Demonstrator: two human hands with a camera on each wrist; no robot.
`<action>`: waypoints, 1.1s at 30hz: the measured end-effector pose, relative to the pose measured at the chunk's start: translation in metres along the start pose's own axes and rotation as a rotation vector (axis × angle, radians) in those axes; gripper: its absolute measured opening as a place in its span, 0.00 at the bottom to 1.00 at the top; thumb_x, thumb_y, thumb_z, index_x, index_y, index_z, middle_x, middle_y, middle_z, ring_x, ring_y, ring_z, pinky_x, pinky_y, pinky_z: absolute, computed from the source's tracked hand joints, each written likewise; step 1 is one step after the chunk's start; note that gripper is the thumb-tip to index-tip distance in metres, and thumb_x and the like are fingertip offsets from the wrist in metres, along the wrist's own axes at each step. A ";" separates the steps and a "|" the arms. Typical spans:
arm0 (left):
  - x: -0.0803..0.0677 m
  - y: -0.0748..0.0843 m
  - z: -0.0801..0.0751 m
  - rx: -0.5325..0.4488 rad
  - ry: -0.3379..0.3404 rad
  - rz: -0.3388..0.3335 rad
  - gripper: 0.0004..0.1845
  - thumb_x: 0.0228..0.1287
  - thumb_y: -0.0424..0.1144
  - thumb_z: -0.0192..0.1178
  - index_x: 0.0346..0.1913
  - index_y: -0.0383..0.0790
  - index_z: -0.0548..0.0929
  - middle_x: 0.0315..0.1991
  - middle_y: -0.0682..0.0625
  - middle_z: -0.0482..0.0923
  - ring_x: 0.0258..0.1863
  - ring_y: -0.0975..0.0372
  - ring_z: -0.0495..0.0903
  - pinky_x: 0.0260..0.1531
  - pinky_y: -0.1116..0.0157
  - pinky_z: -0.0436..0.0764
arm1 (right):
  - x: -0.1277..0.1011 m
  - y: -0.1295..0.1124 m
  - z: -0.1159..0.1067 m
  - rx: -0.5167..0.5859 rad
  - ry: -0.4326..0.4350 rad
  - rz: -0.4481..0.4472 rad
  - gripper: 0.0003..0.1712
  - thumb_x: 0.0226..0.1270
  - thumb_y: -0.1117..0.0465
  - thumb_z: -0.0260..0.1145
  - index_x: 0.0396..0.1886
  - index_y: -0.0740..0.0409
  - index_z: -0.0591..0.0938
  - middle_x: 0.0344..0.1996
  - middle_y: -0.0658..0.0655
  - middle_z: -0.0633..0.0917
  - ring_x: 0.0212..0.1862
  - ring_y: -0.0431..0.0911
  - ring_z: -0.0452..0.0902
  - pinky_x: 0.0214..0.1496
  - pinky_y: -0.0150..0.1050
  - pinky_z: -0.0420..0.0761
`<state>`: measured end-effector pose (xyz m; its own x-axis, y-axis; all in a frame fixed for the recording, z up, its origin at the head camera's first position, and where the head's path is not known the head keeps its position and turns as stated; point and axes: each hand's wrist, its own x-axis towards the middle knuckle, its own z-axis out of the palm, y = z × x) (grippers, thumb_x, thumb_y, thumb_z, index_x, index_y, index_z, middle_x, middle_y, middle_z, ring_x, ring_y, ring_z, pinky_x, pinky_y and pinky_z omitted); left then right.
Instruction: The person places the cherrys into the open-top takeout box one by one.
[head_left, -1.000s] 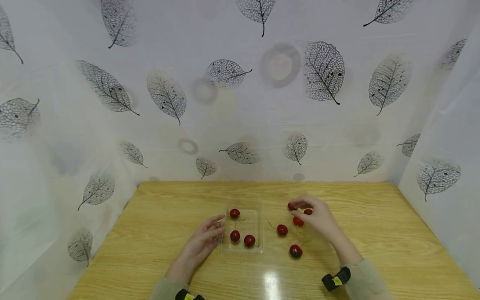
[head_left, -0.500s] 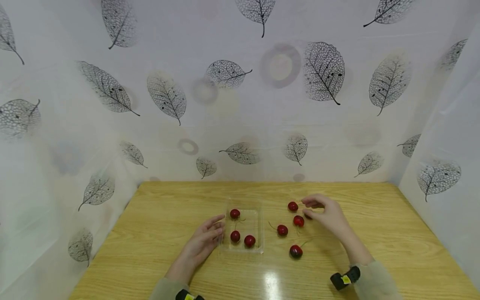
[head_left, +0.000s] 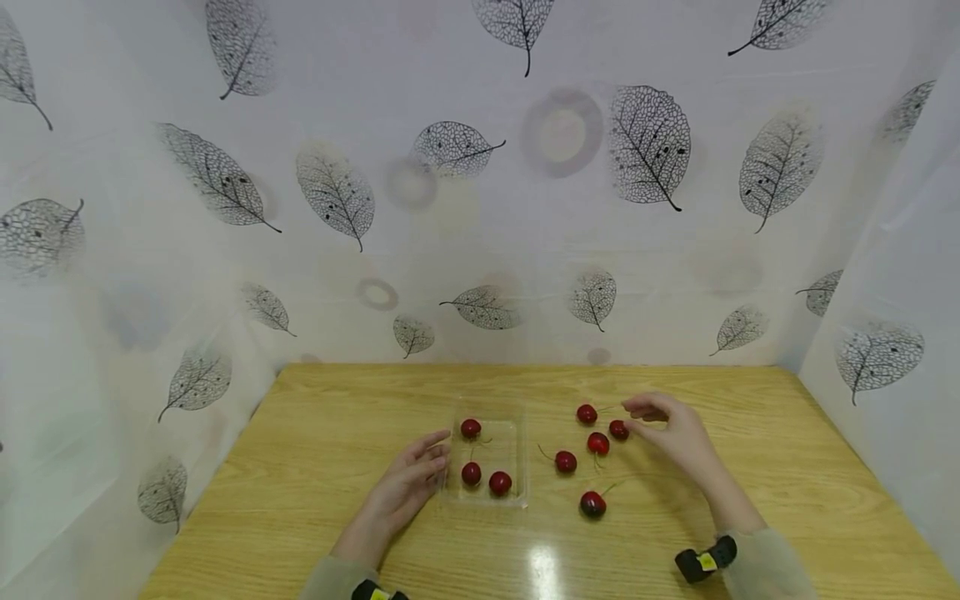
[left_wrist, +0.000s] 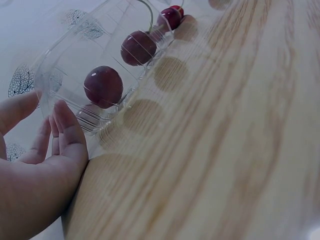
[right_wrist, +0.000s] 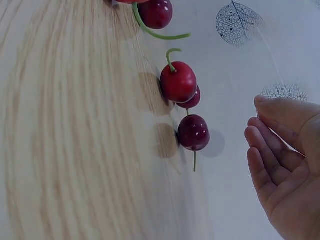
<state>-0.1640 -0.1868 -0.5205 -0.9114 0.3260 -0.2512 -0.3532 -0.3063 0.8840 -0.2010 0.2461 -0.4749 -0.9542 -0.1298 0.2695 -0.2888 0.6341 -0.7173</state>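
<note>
Left hand point(head_left: 405, 487) flat, steadying tray point(head_left: 517, 450); right hand point(head_left: 671, 433) empty, grip loose beside cherry point(head_left: 618, 430): pinch its stem.

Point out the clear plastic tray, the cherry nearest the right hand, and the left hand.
clear plastic tray point(head_left: 517, 442), head view, right wall.
cherry nearest the right hand point(head_left: 618, 430), head view, fruit's middle.
left hand point(head_left: 405, 487), head view, back of hand.

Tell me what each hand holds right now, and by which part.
Nothing is held. The right hand is open beside a loose cherry, apart from it in the wrist view. The left hand rests straight fingers against the clear tray's left wall.
</note>
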 end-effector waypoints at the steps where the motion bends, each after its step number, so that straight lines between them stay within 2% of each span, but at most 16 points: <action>1: 0.000 0.000 0.000 0.002 -0.001 0.000 0.32 0.80 0.27 0.53 0.82 0.34 0.58 0.56 0.57 0.72 0.55 0.68 0.75 0.57 0.72 0.78 | 0.000 0.001 0.000 -0.004 0.000 0.007 0.15 0.68 0.66 0.76 0.53 0.62 0.88 0.49 0.62 0.91 0.48 0.47 0.88 0.53 0.35 0.86; 5: 0.000 0.000 0.000 0.006 -0.006 0.004 0.32 0.80 0.27 0.52 0.82 0.34 0.58 0.56 0.57 0.72 0.55 0.68 0.74 0.57 0.73 0.78 | -0.001 0.005 -0.002 -0.007 -0.005 0.038 0.16 0.68 0.64 0.76 0.54 0.61 0.88 0.49 0.62 0.91 0.47 0.39 0.87 0.55 0.38 0.87; 13: 0.000 0.000 0.001 -0.002 -0.006 0.004 0.33 0.79 0.26 0.53 0.82 0.33 0.56 0.55 0.56 0.72 0.54 0.68 0.75 0.56 0.72 0.78 | -0.002 0.010 -0.003 0.012 -0.023 0.086 0.15 0.70 0.64 0.75 0.54 0.63 0.88 0.48 0.63 0.91 0.43 0.27 0.81 0.50 0.25 0.82; 18: 0.000 0.000 0.001 0.000 -0.008 0.006 0.32 0.79 0.26 0.53 0.82 0.33 0.57 0.54 0.56 0.73 0.53 0.68 0.75 0.56 0.72 0.78 | -0.003 0.016 0.000 0.016 -0.034 0.114 0.15 0.71 0.65 0.74 0.55 0.64 0.88 0.48 0.64 0.91 0.42 0.26 0.81 0.49 0.25 0.82; 33: -0.001 0.001 0.001 -0.024 -0.019 0.003 0.31 0.80 0.26 0.52 0.81 0.35 0.59 0.53 0.57 0.73 0.52 0.68 0.76 0.54 0.72 0.78 | -0.003 0.030 0.008 0.067 -0.062 0.125 0.17 0.69 0.64 0.76 0.54 0.67 0.87 0.47 0.65 0.91 0.41 0.28 0.82 0.46 0.27 0.84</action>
<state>-0.1632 -0.1864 -0.5185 -0.9085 0.3419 -0.2404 -0.3553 -0.3287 0.8751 -0.2077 0.2591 -0.5025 -0.9854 -0.1017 0.1367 -0.1704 0.5962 -0.7846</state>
